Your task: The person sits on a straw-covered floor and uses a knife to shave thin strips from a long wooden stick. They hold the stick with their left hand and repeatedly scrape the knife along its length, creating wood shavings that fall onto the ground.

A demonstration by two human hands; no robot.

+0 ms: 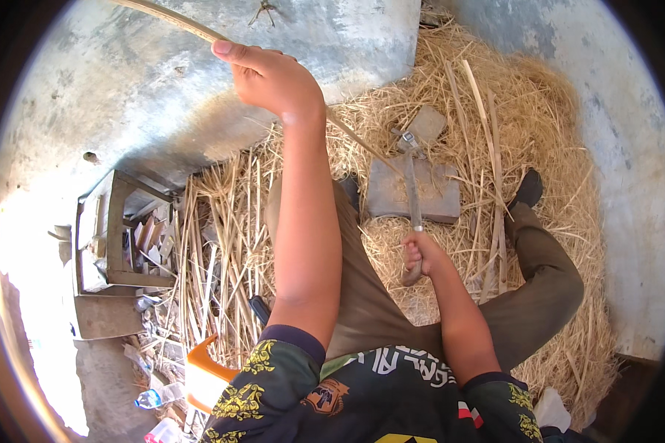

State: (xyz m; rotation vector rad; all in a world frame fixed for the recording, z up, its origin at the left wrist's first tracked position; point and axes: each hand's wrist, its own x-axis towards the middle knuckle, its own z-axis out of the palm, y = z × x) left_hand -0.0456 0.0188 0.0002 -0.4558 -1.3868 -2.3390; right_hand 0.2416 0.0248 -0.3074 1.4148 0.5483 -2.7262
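My left hand is raised at the upper left, its fingers closed round a long pale bamboo strip. The strip passes behind my wrist and slants down to the blade of a long knife. Low in the middle, my right hand grips the knife by its handle, whose end shows below the fingers. The blade points away from me over a grey block on the shavings. By the blade's far end is a small metal fitting; whether it is joined to the knife I cannot tell.
Piled shavings cover the floor between my legs and along the right wall. Long bamboo strips lie right of the block, with more on the left. A wooden cabinet, an orange plastic object and a plastic bottle are at left.
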